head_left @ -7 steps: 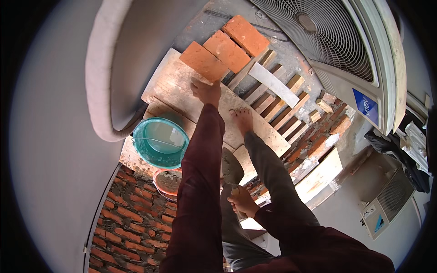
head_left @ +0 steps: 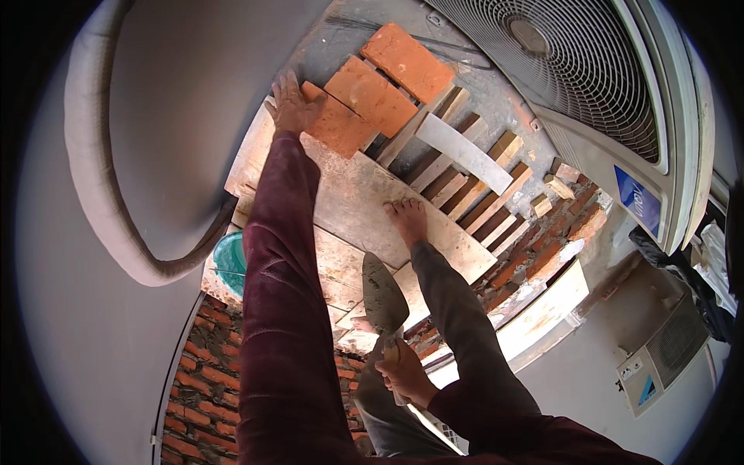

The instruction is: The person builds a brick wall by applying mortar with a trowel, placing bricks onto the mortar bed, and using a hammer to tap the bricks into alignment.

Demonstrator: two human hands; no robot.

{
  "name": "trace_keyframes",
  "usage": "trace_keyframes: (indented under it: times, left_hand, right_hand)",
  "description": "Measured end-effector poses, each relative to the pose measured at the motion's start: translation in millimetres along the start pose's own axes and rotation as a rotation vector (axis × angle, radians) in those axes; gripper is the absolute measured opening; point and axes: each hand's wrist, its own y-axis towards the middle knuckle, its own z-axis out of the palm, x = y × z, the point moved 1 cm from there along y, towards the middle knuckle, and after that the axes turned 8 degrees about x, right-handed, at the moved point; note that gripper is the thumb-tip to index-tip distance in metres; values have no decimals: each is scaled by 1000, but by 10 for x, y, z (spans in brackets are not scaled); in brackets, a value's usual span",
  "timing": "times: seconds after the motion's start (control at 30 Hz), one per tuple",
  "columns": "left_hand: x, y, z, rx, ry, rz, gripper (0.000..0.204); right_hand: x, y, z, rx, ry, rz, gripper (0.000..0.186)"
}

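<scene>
1. Looking down from far away, I see the left hand point(head_left: 293, 107) reaching out past the pale board point(head_left: 353, 190). Its fingers are spread wide and it grips nothing.
2. That hand is by the left end of the nearest orange brick point(head_left: 339, 124). Its thumb side covers a corner, but I cannot tell if it is pressing.
3. Next to that one I see a middle brick point(head_left: 372, 94) and a far brick point(head_left: 407, 62), all close together in a slanted line.
4. I see the right hand point(head_left: 407, 373) wrapped tight around the handle of a trowel point(head_left: 384, 298). The blade points away from the body and has gray smears on it.
5. A bare foot point(head_left: 409, 221) stands on the board, near some wooden bars point(head_left: 497, 194). A white strip point(head_left: 465, 153) lies across the bars.
6. On the left I see part of a green bucket point(head_left: 229, 263); the sleeve point(head_left: 279, 232) hides the rest.
7. A big fan machine point(head_left: 589, 77) is at the top right.
</scene>
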Motion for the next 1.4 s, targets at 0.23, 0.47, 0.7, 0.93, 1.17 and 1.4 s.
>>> trace_keyframes:
  times: [0.23, 0.47, 0.7, 0.93, 1.17, 1.4]
  left_hand:
    - [233, 24, -17, 334, -78, -181, 100]
    - [87, -1309, -286, 218, -668, -200, 72]
    - [-567, -3785, -1291, -109, -703, -283, 59]
    - [-1036, -6601, -2601, -232, -904, -224, 50]
    - [-977, -8614, -3516, -475, -806, 92, 59]
    - [-541, -9773, -4394, -495, -986, -38, 88]
  right_hand:
    - [264, -22, 49, 15, 208, 133, 26]
    - [337, 116, -31, -80, 288, -13, 30]
    - [268, -24, -495, -113, 613, -269, 71]
    - [-251, -1328, 252, 135, 444, -150, 93]
    - [-758, -3158, 1663, 562, 170, -485, 64]
    - [-858, -3912, 2838, 843, -348, -519, 56]
